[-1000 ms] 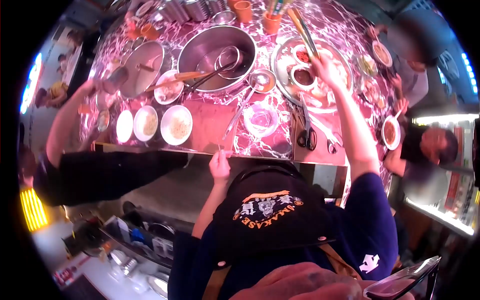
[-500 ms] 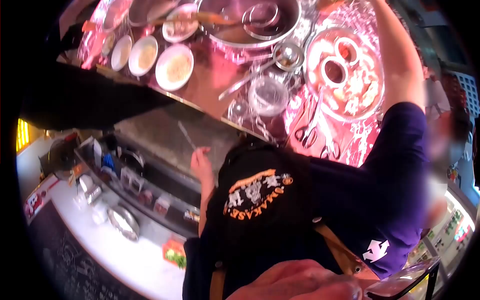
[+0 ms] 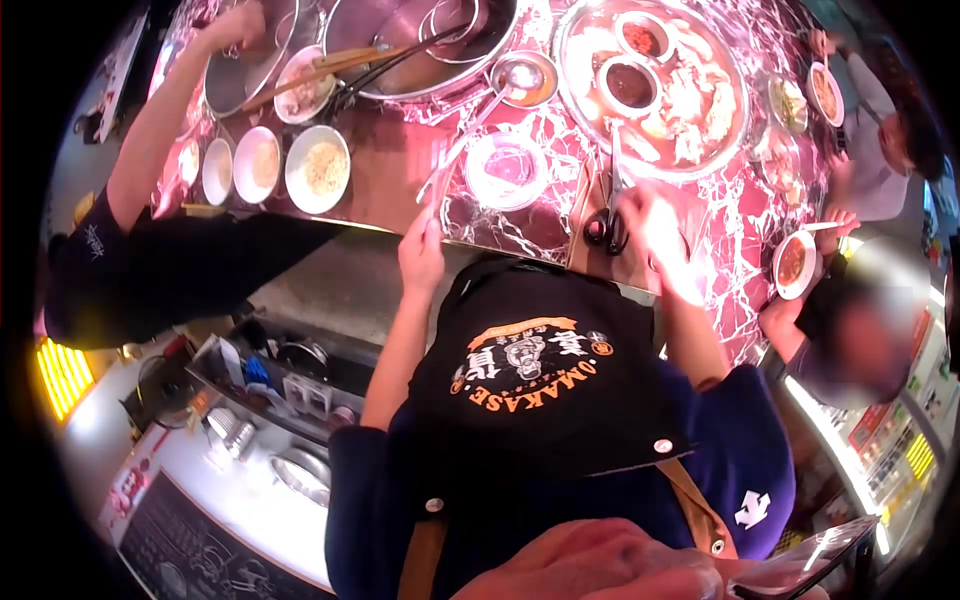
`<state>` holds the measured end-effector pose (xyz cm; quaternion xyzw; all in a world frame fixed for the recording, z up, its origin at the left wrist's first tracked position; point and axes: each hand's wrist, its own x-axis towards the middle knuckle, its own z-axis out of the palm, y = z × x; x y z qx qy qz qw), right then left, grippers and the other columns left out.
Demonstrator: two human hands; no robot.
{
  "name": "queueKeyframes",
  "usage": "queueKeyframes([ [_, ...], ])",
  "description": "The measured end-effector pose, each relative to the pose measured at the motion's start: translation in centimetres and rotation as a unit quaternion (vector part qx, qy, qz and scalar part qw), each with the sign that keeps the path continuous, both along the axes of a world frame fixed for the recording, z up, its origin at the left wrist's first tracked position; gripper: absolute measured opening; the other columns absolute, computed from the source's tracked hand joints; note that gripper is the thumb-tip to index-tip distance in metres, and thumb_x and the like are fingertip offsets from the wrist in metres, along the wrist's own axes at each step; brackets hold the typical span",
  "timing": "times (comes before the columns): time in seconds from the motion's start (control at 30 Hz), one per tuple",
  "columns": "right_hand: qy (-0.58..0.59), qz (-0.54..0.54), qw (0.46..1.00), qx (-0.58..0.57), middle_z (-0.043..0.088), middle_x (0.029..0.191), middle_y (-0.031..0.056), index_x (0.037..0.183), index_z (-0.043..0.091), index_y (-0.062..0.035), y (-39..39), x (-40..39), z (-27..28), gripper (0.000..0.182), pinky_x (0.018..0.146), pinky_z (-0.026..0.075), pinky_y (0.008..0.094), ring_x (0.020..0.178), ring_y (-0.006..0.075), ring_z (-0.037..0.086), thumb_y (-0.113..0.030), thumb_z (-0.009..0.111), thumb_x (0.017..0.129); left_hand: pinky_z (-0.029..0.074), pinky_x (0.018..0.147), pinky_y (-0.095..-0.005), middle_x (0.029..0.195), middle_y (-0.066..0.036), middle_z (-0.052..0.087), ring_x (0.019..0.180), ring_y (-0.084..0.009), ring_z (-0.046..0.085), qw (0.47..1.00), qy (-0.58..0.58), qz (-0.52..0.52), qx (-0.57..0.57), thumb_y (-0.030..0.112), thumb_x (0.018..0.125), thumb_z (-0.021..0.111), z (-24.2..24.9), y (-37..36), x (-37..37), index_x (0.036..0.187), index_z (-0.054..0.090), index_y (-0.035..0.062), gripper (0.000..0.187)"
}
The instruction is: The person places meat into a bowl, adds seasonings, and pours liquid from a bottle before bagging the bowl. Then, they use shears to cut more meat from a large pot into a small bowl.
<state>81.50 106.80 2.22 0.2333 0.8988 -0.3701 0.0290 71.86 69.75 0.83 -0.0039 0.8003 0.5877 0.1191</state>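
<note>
My left hand (image 3: 421, 262) is closed at the table's front edge around a thin pale utensil (image 3: 432, 190) pointing up; its exact kind is unclear. Beside its tip lies the handle of a metal ladle (image 3: 524, 77), whose bowl rests over a small dish. My right hand (image 3: 652, 225), washed out by bright light, is curled at the handles of black-handled scissors (image 3: 605, 232). The blades point toward a large round platter (image 3: 566, 75) of food holding two sauce bowls (image 3: 629, 84). A clear bowl (image 3: 506, 170) stands between my hands.
A large pot (image 3: 345, 75) is at the back, with wooden chopsticks (image 3: 320, 70) nearby. Several small bowls (image 3: 318, 170) line the left front. A co-worker's hand (image 3: 238, 27) reaches in from the left. Seated people on the right hold bowls (image 3: 795, 264).
My right arm has come back from beyond the platter to the scissors. My left hand has risen to the table edge. A co-worker's arm has entered at the left; the view has turned.
</note>
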Motion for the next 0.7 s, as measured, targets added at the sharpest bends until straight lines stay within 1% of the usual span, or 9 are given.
queueKeyframes([
  [0.07,-0.069,-0.028,0.997,0.009,0.067,0.093,0.0183,0.112,0.061,-0.0032,-3.2,4.6,-3.1,0.039,0.079,0.053,0.0451,0.092,0.0365,0.066,-0.025,0.073,0.081,0.050,0.069,-0.0292,0.085,-0.010,0.067,0.076,-0.0189,0.065,0.968,0.175,-0.136,-0.117,0.014,0.097,0.056,0.2,1.9,-3.3,0.123,0.065,0.0014,0.030],
  [0.13,-0.034,-0.062,0.989,0.128,0.066,0.098,0.0200,0.123,0.053,-0.0039,-6.0,6.5,-5.1,0.053,0.079,0.054,0.0466,0.097,0.0374,0.065,-0.026,0.073,0.080,0.052,0.077,-0.0361,0.092,-0.016,0.069,0.088,-0.0273,0.068,0.957,0.107,-0.218,-0.159,0.015,0.094,0.059,3.7,5.3,-6.3,0.120,0.066,0.0024,0.030],
  [0.2,-0.042,-0.087,0.986,0.136,0.064,0.101,0.0240,0.123,0.050,-0.0030,-6.5,5.7,-5.2,0.055,0.081,0.053,0.0471,0.097,0.0382,0.065,-0.026,0.074,0.079,0.052,0.081,-0.0376,0.100,-0.015,0.069,0.095,-0.0298,0.067,0.896,0.190,-0.325,-0.236,0.020,0.095,0.056,3.9,8.9,-10.1,0.120,0.069,0.0151,0.028],
  [0.37,-0.164,-0.128,0.971,0.118,0.064,0.102,0.0247,0.115,0.051,-0.0020,-5.8,3.9,-5.2,0.045,0.083,0.052,0.0467,0.094,0.0399,0.065,-0.021,0.071,0.080,0.054,0.084,-0.0417,0.100,-0.014,0.070,0.098,-0.0319,0.067,0.797,0.215,-0.445,-0.347,0.027,0.094,0.051,3.5,17.6,-17.2,0.109,0.072,0.0181,0.027],
  [0.4,-0.161,-0.134,0.971,0.119,0.064,0.102,0.0247,0.115,0.051,-0.0020,-5.4,4.3,-5.5,0.045,0.083,0.052,0.0467,0.094,0.0399,0.065,-0.021,0.071,0.080,0.054,0.084,-0.0417,0.100,-0.014,0.070,0.098,-0.0319,0.067,0.795,0.220,-0.447,-0.346,0.027,0.094,0.051,3.5,19.2,-18.1,0.109,0.072,0.0181,0.027],
  [0.47,-0.003,-0.196,0.980,0.017,0.066,0.098,0.0207,0.115,0.053,-0.0011,-5.0,6.4,-5.9,0.041,0.085,0.051,0.0425,0.093,0.0358,0.066,-0.015,0.070,0.081,0.055,0.083,-0.0429,0.101,-0.014,0.071,0.097,-0.0314,0.068,0.721,0.236,-0.446,-0.474,0.028,0.091,0.052,5.4,22.3,-19.2,0.106,0.073,0.0174,0.027],
  [0.53,-0.015,-0.222,0.970,-0.096,0.066,0.100,0.0174,0.121,0.048,-0.0026,-4.4,8.4,-4.7,0.041,0.085,0.050,0.0377,0.095,0.0276,0.066,-0.007,0.065,0.083,0.055,0.081,-0.0442,0.101,-0.014,0.071,0.095,-0.0320,0.069,0.705,0.219,-0.455,-0.498,0.025,0.087,0.055,6.2,24.7,-20.8,0.104,0.073,0.0162,0.027],
  [0.63,0.026,-0.240,0.963,-0.120,0.066,0.101,0.0167,0.123,0.047,-0.0035,-4.6,9.7,-0.1,0.043,0.087,0.050,0.0369,0.095,0.0264,0.066,-0.007,0.065,0.084,0.056,0.081,-0.0443,0.102,-0.013,0.072,0.095,-0.0319,0.069,0.694,0.232,-0.456,-0.507,0.021,0.084,0.056,7.7,27.7,-22.9,0.103,0.073,0.0140,0.026],
  [0.7,-0.038,-0.221,0.960,-0.167,0.066,0.104,0.0170,0.125,0.046,-0.0040,-3.1,10.2,0.3,0.046,0.090,0.049,0.0368,0.098,0.0269,0.066,-0.005,0.065,0.084,0.056,0.080,-0.0431,0.101,-0.014,0.072,0.095,-0.0310,0.070,0.688,0.221,-0.456,-0.519,0.019,0.083,0.057,8.9,30.3,-23.8,0.101,0.074,0.0102,0.026],
])
